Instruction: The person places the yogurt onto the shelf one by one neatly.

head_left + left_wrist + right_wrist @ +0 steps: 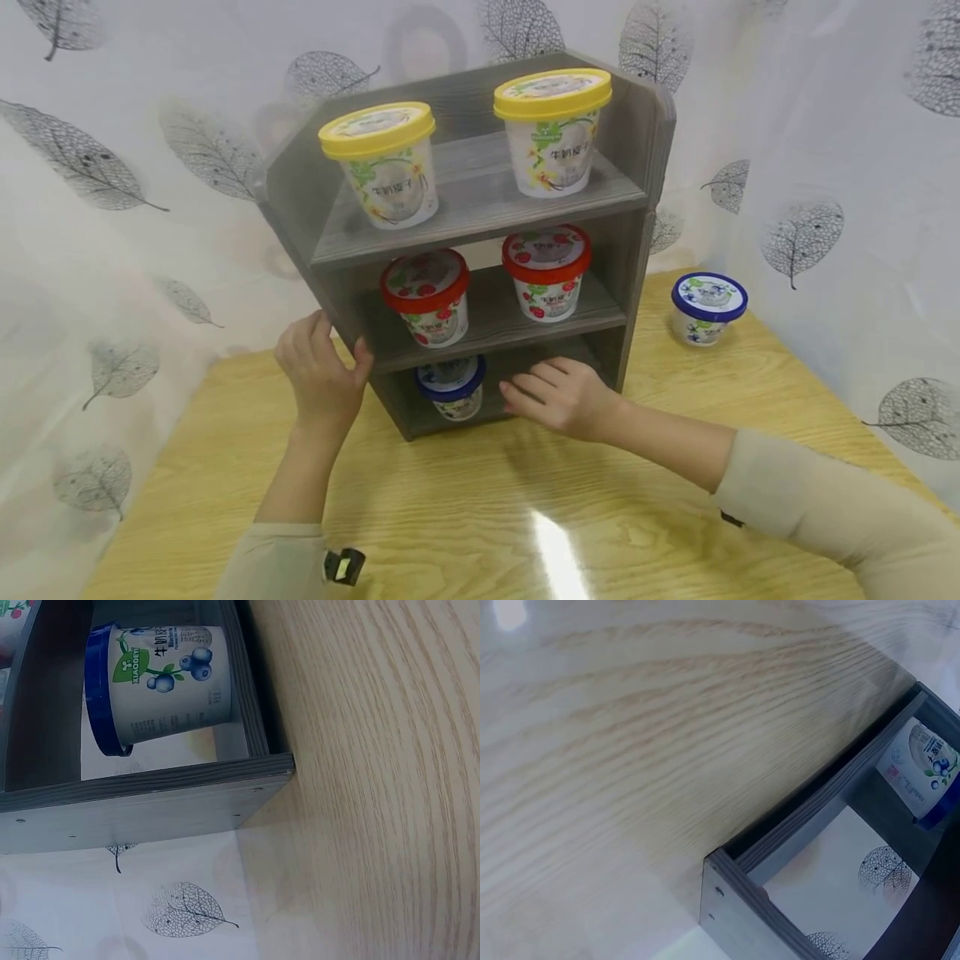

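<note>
A grey wooden shelf unit (480, 212) with three levels stands on the table. My left hand (322, 375) touches its left side, thumb by the front edge. Before the right half of the bottom level is my right hand (562, 398), fingers loosely bent and nothing visible in them. To the left of that hand sits a blue-lidded tub (456, 404) with blueberry pictures, on the bottom level. Two red-lidded tubs, the left one (431, 321) and the right one (550, 296), occupy the middle level. On top are a left yellow-lidded tub (393, 187) and a right one (555, 154).
Another blue-lidded tub (703, 321) stands on the wooden table (450, 517), right of the shelf unit. Behind and at both sides hangs a white sheet (135, 275) with a leaf print. Light glares off the tabletop near the front.
</note>
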A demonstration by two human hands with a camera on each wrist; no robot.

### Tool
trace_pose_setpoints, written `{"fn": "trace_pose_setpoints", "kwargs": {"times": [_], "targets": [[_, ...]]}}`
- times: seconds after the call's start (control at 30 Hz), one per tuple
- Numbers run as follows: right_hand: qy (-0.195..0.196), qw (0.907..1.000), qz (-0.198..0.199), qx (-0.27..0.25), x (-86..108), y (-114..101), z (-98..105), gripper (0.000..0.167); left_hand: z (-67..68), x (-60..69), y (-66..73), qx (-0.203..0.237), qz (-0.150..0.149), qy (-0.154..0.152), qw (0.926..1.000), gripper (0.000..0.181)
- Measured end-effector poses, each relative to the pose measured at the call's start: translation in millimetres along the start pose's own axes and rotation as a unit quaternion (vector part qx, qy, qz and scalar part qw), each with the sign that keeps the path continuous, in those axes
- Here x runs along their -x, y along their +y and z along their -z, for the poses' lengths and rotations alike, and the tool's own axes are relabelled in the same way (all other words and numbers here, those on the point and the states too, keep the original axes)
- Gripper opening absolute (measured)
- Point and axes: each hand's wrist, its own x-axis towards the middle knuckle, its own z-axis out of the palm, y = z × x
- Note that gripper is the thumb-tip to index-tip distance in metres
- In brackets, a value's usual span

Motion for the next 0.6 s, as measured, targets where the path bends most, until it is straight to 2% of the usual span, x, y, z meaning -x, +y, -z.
{"fn": "trace_pose_setpoints", "kwargs": {"times": [0.6], "targets": [[-0.01,0.9998,-0.002,-0.019,16.6,8,12,0.026,0.8,-1.6,1.1,0.005,0.007,-0.001,1.0,0.039]]}}
